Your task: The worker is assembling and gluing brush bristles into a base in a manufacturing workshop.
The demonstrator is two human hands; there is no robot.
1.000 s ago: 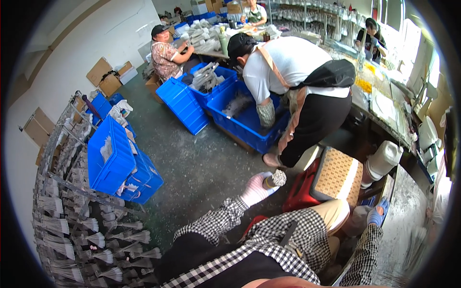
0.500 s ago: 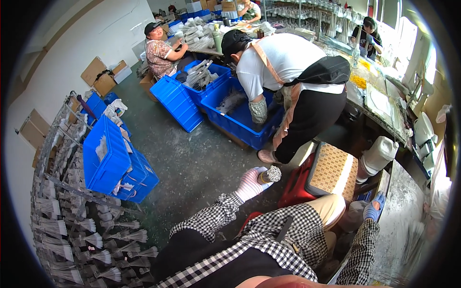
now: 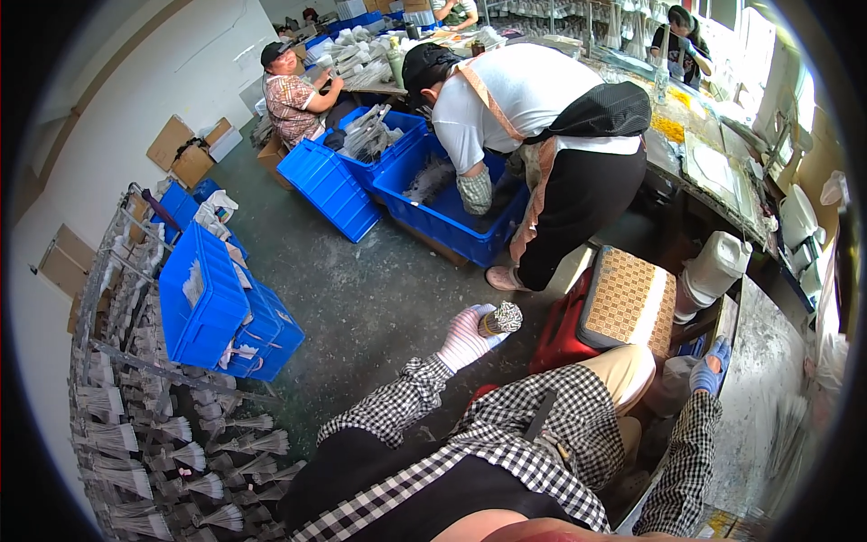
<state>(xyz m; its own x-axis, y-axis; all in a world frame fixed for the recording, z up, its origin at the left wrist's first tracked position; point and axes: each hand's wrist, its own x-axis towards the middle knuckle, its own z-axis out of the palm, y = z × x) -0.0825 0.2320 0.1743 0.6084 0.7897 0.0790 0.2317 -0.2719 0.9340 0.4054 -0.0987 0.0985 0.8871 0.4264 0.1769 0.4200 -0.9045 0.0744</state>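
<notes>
My left hand point(image 3: 468, 341), in a pale striped glove, is closed around a tight round bundle of thin sticks point(image 3: 502, 318). Its speckled black-and-white end faces up, and the bundle is held above the floor in front of me. Over at the right, my right hand point(image 3: 709, 369) wears a blue-and-white glove. It lies by the near edge of a grey worktable point(image 3: 754, 370) with its fingers stretched forward, and I see nothing in it. Thin pale strands point(image 3: 784, 443) lie on that table, partly blurred.
A red seat with a patterned cushion point(image 3: 628, 303) stands ahead of my knees. A co-worker point(image 3: 551, 117) bends over a blue bin point(image 3: 452, 226). Blue crates point(image 3: 226, 307) and a rack of white-bristled brushes point(image 3: 117, 438) stand at left. White buckets point(image 3: 713, 271) are at right.
The whole view has shifted slightly. My right hand has moved a little forward along the table edge. My left hand still grips the bundle.
</notes>
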